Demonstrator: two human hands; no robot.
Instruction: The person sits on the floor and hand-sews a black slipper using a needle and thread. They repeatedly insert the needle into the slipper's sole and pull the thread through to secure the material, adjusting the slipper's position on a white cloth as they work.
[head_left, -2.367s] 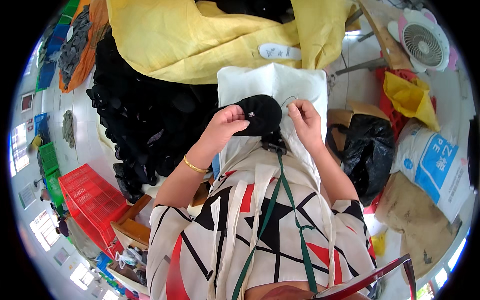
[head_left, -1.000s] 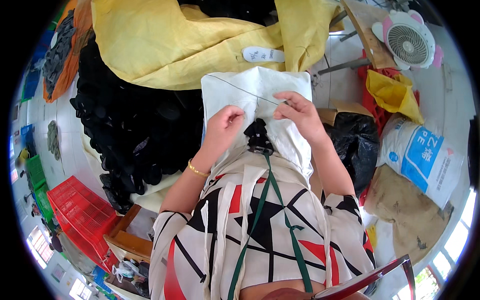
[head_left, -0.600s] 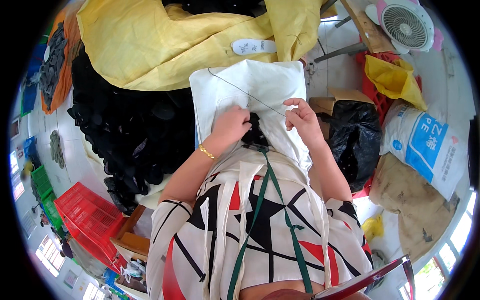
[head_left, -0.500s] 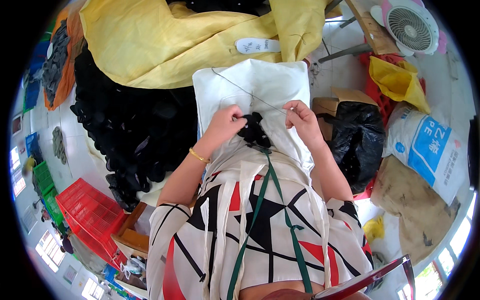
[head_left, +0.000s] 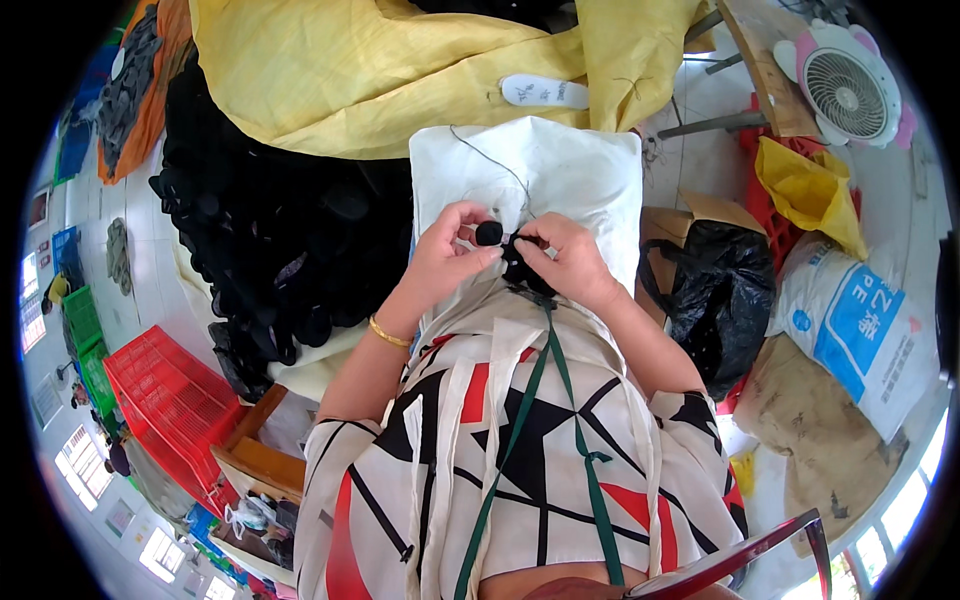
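My left hand (head_left: 450,245) holds a small rounded black fabric piece (head_left: 489,233) between its fingertips. Close beside it, the fingers of my right hand (head_left: 565,258) are pinched together at the piece's right side; what they grip is too small to make out. A dark thread (head_left: 492,160) curves loosely over the white cloth (head_left: 590,165) on my lap, and one end runs down to my right fingers. Just below both hands, more black fabric pieces (head_left: 522,272) lie on my lap, partly hidden by my right hand.
On the left a large heap of black pieces (head_left: 270,210) reaches up to my lap. Yellow cloth (head_left: 400,70) with a white sole-shaped piece (head_left: 545,92) lies ahead. A black plastic bag (head_left: 715,310) stands at right, a red crate (head_left: 165,405) at lower left.
My right hand has come down and left from the stretched thread to meet my left hand. The thread has gone slack. A rounded black piece now shows raised in my left fingers.
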